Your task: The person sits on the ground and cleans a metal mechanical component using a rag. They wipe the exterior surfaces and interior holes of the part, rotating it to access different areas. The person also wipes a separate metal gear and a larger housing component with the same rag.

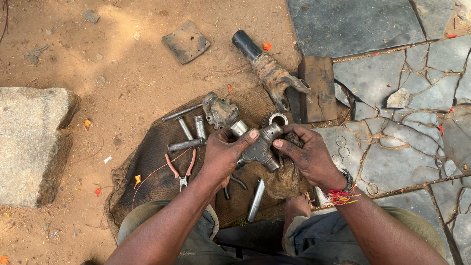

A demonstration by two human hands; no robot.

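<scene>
Both my hands hold a grey metal cross-shaped joint piece [260, 145] over a dark sack cloth [152, 162]. My left hand [223, 154] grips its left arm, thumb laid across the top near a shiny bearing cap [239, 128]. My right hand [306, 154] grips the right side together with a brownish rag [287, 179], thumb pressed on the centre. A round metal ring [278, 118] lies just behind the piece.
On the cloth lie several steel sockets and a rod [189, 132], a metal bracket [219, 110], red-handled pliers [181, 169] and a steel tube [256, 199]. A rusty yoke shaft [267, 71], wooden block [318, 88], brake-shoe plate [185, 41], small rings [339, 149], granite stone [32, 142].
</scene>
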